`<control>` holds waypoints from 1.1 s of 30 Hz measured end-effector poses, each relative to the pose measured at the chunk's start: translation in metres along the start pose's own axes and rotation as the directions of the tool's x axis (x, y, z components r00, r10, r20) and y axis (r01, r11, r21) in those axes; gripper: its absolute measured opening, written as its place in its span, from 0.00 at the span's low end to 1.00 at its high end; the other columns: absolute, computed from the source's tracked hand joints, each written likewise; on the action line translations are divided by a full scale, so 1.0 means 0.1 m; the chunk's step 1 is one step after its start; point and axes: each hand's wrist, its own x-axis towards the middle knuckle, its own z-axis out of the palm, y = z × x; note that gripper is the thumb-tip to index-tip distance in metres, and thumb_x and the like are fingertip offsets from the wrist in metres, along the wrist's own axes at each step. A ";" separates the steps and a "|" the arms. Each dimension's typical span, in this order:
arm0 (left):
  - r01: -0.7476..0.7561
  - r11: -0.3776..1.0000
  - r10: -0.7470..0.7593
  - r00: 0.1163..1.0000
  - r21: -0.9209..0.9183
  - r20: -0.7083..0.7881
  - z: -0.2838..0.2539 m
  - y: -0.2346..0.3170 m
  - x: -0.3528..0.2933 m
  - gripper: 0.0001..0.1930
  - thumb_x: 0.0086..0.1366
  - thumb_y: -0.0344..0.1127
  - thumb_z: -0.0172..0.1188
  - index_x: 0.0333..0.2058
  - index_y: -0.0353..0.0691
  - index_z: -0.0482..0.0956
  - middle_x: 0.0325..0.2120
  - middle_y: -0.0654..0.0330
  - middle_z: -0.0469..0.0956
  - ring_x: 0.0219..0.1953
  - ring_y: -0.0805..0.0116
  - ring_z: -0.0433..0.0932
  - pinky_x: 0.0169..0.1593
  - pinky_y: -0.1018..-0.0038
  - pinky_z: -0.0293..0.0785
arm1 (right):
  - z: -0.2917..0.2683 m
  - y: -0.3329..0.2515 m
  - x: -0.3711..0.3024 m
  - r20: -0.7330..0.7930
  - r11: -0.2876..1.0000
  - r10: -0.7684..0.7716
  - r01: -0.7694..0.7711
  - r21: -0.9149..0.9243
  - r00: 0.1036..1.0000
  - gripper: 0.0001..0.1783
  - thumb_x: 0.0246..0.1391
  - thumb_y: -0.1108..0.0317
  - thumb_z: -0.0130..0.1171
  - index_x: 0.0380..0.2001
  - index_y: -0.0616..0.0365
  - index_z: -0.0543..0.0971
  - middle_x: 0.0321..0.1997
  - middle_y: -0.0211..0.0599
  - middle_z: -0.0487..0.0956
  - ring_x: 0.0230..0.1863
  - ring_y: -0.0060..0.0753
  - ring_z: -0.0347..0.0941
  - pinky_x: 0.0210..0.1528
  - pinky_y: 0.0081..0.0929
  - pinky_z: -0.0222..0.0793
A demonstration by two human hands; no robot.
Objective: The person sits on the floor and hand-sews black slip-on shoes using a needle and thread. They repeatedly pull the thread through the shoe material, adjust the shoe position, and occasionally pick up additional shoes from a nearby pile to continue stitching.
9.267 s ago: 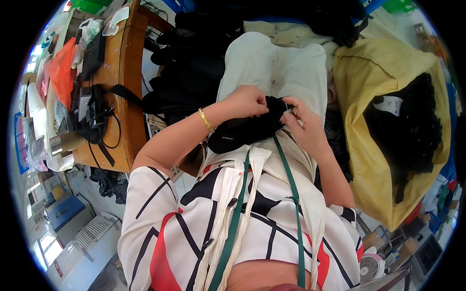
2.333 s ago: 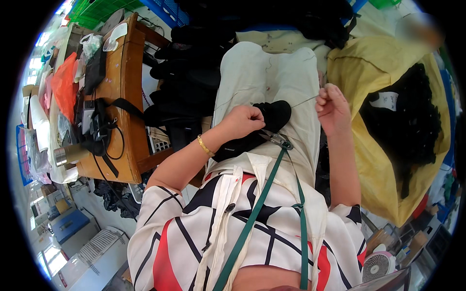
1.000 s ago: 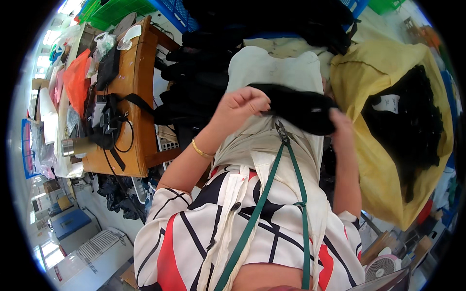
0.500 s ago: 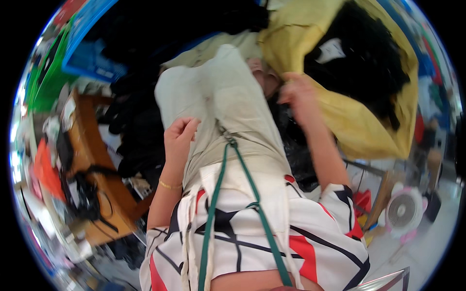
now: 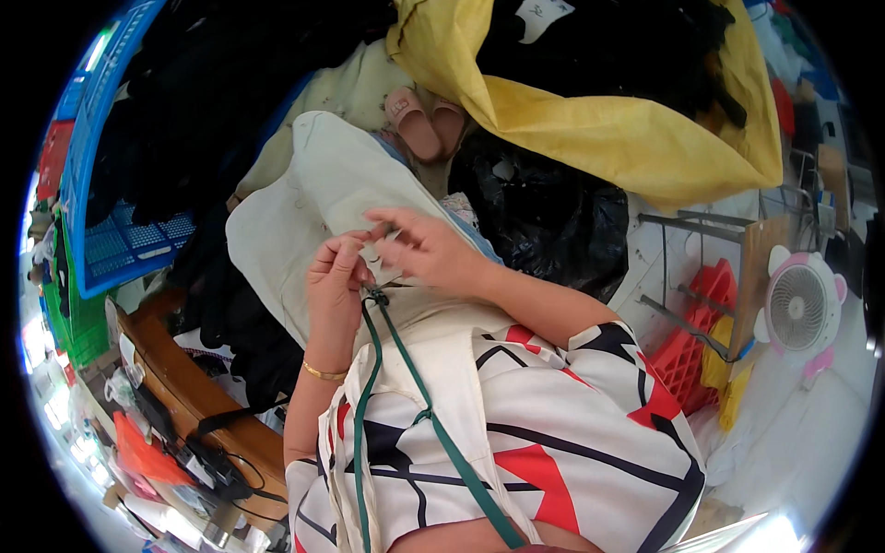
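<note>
Over my lap, my left hand (image 5: 336, 278) is closed, thumb and fingers pinched on something too small to make out. My right hand (image 5: 431, 251) has come up against its fingertips, its own fingers bent together around something dark and small that I cannot name. Just below both hands, a green cord (image 5: 398, 355) loops around my neck and ends in a small dark knot or clip. An off-white apron (image 5: 429, 369) covers my front, and off-white cloth (image 5: 346, 180) lies over my legs.
A yellow sack (image 5: 590, 124) of black items opens at the upper right, beside a black plastic bag (image 5: 544, 217). Pink slippers (image 5: 415, 127) lie beyond my knees. Left are a blue crate (image 5: 81, 207) and a wooden stool (image 5: 198, 387); right, a white-and-pink fan (image 5: 796, 302) and red basket (image 5: 705, 323).
My right hand has left the yellow sack's edge and moved left to meet my left hand over my lap. The view has turned to the right.
</note>
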 end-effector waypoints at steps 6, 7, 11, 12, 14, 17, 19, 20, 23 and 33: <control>0.089 0.987 -0.094 0.995 0.133 0.032 -0.01 -0.09 0.10 0.08 0.72 0.37 0.55 0.36 0.40 0.75 0.24 0.62 0.77 0.22 0.78 0.71 0.29 0.79 0.74 | -1.70 1.44 -0.08 -0.587 0.853 -0.071 -0.256 -0.455 0.806 0.10 0.58 0.64 0.59 0.33 0.59 0.81 0.29 0.39 0.81 0.36 0.34 0.79 0.40 0.33 0.75; 0.115 0.982 -0.117 0.993 0.152 0.008 0.00 -0.12 0.11 0.08 0.72 0.37 0.55 0.36 0.40 0.75 0.23 0.63 0.76 0.22 0.78 0.71 0.29 0.79 0.73 | -2.02 1.73 -0.19 -0.589 0.660 -0.124 -0.378 -0.650 0.798 0.10 0.57 0.62 0.59 0.31 0.58 0.82 0.29 0.42 0.82 0.38 0.41 0.80 0.42 0.38 0.75; 0.200 0.971 -0.184 0.975 0.129 -0.122 0.02 -0.27 0.15 0.08 0.71 0.38 0.56 0.36 0.41 0.75 0.21 0.66 0.75 0.22 0.78 0.71 0.28 0.79 0.72 | -2.53 2.55 -0.49 -0.667 0.306 0.200 -0.692 -0.654 0.718 0.23 0.55 0.59 0.60 0.55 0.47 0.75 0.57 0.52 0.73 0.56 0.60 0.72 0.54 0.46 0.73; 0.208 0.968 -0.190 0.973 0.140 -0.133 0.02 -0.29 0.16 0.08 0.71 0.38 0.56 0.36 0.41 0.75 0.21 0.66 0.75 0.22 0.78 0.71 0.29 0.79 0.72 | -2.48 2.60 -0.54 -0.714 0.217 0.230 -0.750 -0.625 0.662 0.28 0.55 0.59 0.59 0.60 0.45 0.71 0.63 0.53 0.69 0.59 0.62 0.69 0.56 0.46 0.72; 0.224 0.963 -0.200 0.967 0.151 -0.157 -0.01 -0.31 0.16 0.07 0.71 0.38 0.57 0.36 0.41 0.76 0.21 0.67 0.75 0.22 0.78 0.71 0.29 0.79 0.71 | -2.38 2.92 -0.55 -0.662 0.199 0.447 -0.788 -0.582 0.602 0.35 0.54 0.60 0.60 0.66 0.41 0.64 0.69 0.54 0.60 0.63 0.68 0.63 0.59 0.47 0.71; 0.233 0.957 -0.193 0.956 0.171 -0.219 0.06 -0.29 0.14 0.07 0.71 0.38 0.56 0.36 0.41 0.76 0.21 0.66 0.74 0.22 0.78 0.71 0.29 0.79 0.71 | -1.95 3.18 -0.54 -0.615 0.159 0.572 -0.809 -0.566 0.542 0.38 0.52 0.63 0.60 0.67 0.41 0.62 0.69 0.55 0.59 0.65 0.67 0.63 0.59 0.48 0.70; 0.242 0.954 -0.196 0.951 0.178 -0.239 0.10 -0.30 0.15 0.07 0.71 0.38 0.56 0.36 0.41 0.76 0.22 0.66 0.74 0.22 0.78 0.71 0.29 0.79 0.71 | -1.87 3.17 -0.53 -0.614 0.161 0.586 -0.818 -0.552 0.529 0.36 0.51 0.65 0.60 0.65 0.43 0.64 0.67 0.55 0.62 0.63 0.65 0.66 0.59 0.47 0.70; 0.247 0.952 -0.198 0.948 0.183 -0.250 0.11 -0.30 0.15 0.07 0.71 0.38 0.56 0.36 0.41 0.76 0.22 0.66 0.74 0.22 0.78 0.71 0.29 0.79 0.71 | -1.90 3.14 -0.54 -0.606 0.183 0.594 -0.822 -0.539 0.529 0.35 0.50 0.67 0.60 0.64 0.44 0.65 0.66 0.56 0.63 0.61 0.64 0.68 0.59 0.47 0.70; 0.243 0.958 -0.206 0.952 0.150 -0.225 0.10 -0.32 0.16 0.08 0.71 0.38 0.56 0.36 0.41 0.76 0.22 0.66 0.74 0.22 0.78 0.71 0.28 0.80 0.71 | -2.16 3.24 -0.69 -0.608 0.279 0.490 -0.773 -0.569 0.624 0.31 0.46 0.68 0.62 0.57 0.48 0.71 0.59 0.55 0.70 0.56 0.60 0.72 0.58 0.44 0.71; 0.178 0.976 -0.153 0.971 0.125 -0.184 0.05 -0.31 0.14 0.07 0.71 0.37 0.56 0.36 0.40 0.76 0.22 0.66 0.74 0.22 0.79 0.71 0.28 0.80 0.71 | -2.88 2.88 -0.91 -0.812 0.735 0.317 -0.668 -0.117 0.491 0.33 0.36 0.66 0.74 0.51 0.53 0.77 0.46 0.45 0.81 0.47 0.47 0.78 0.47 0.39 0.74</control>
